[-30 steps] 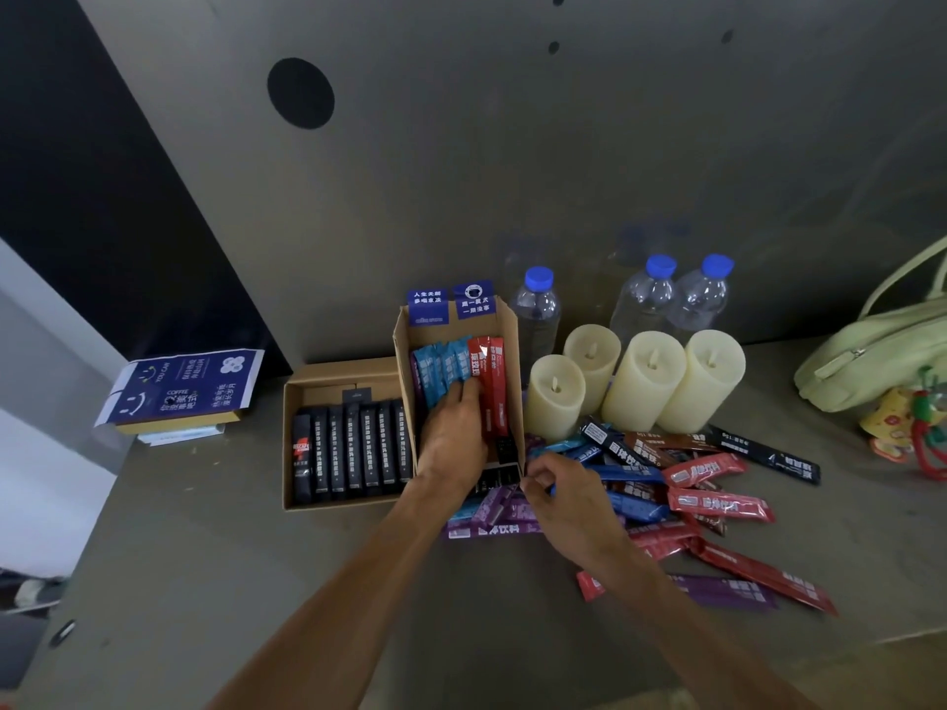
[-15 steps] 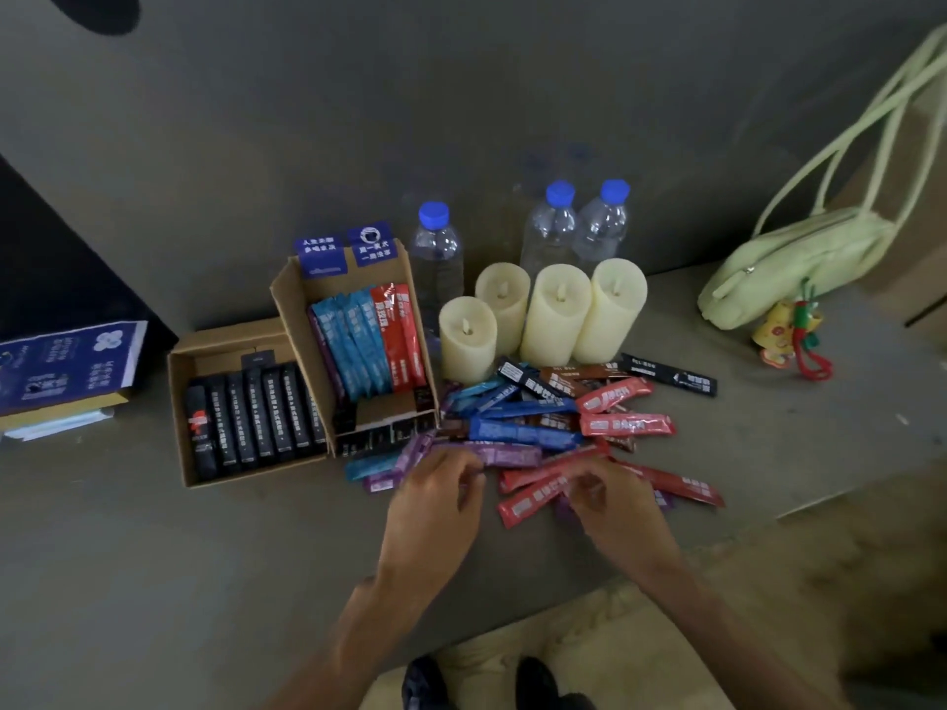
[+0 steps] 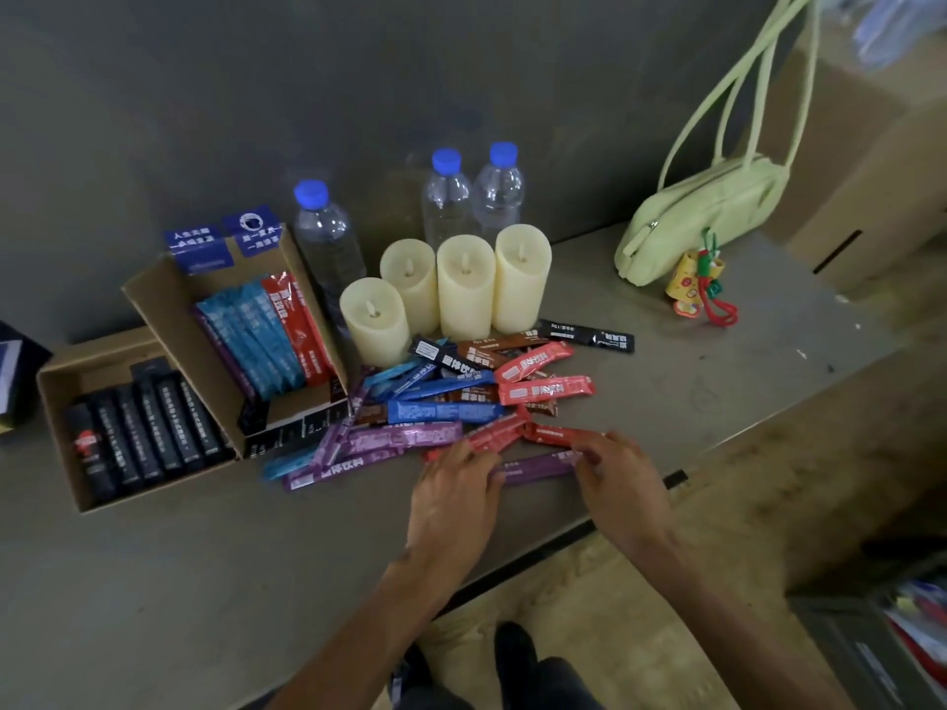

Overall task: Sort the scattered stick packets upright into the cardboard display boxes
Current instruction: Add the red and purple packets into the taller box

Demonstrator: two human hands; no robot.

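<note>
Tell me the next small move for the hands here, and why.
Probably lift the purple packet off the table and carry it to the taller box. The left hand and right hand each touch one end of it, it lies flat, and purple packets already stand at that box's left side.

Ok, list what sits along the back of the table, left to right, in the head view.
Box of black packets → tall box of blue and red packets → lone water bottle → cream candles → green handbag.

"固体饮料" on purple packet (image 3: 342, 471)
</note>
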